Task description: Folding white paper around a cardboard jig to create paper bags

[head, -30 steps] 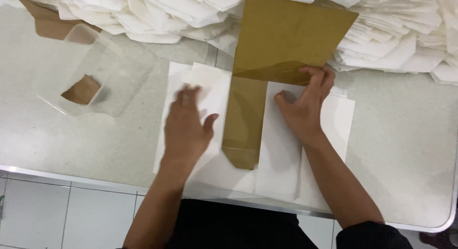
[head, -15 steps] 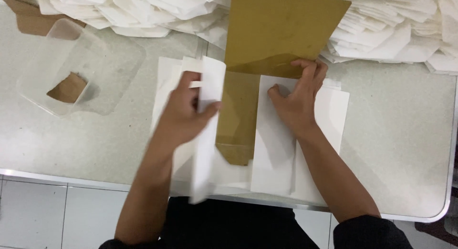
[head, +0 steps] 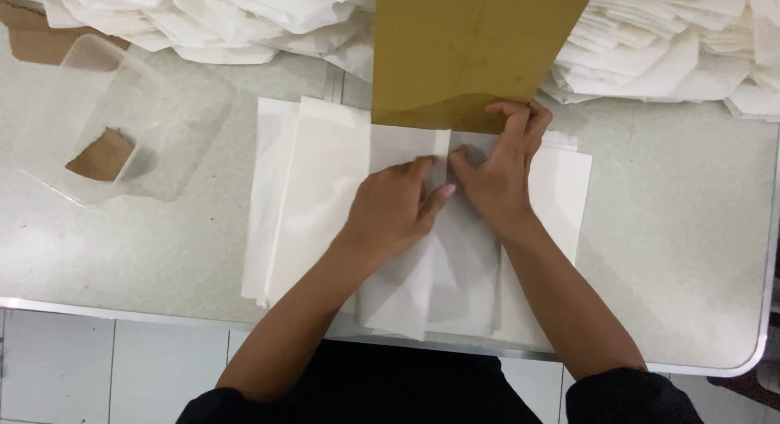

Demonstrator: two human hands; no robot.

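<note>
- My left hand (head: pixel 394 209) lies flat, fingers spread, pressing one folded paper (head: pixel 406 278);
- right hand (head: pixel 496 168) pinches one brown card (head: pixel 463 54) above it;
- one clear tub (head: pixel 89 119) far left.

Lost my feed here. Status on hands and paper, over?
Left hand flat on folded white paper. Right hand pinching brown card edge. Clear tub off left, nothing blocking.

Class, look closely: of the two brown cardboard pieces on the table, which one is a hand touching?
The large brown cardboard at top centre, which the right hand touches; the small brown piece lies untouched in the clear container.
</note>
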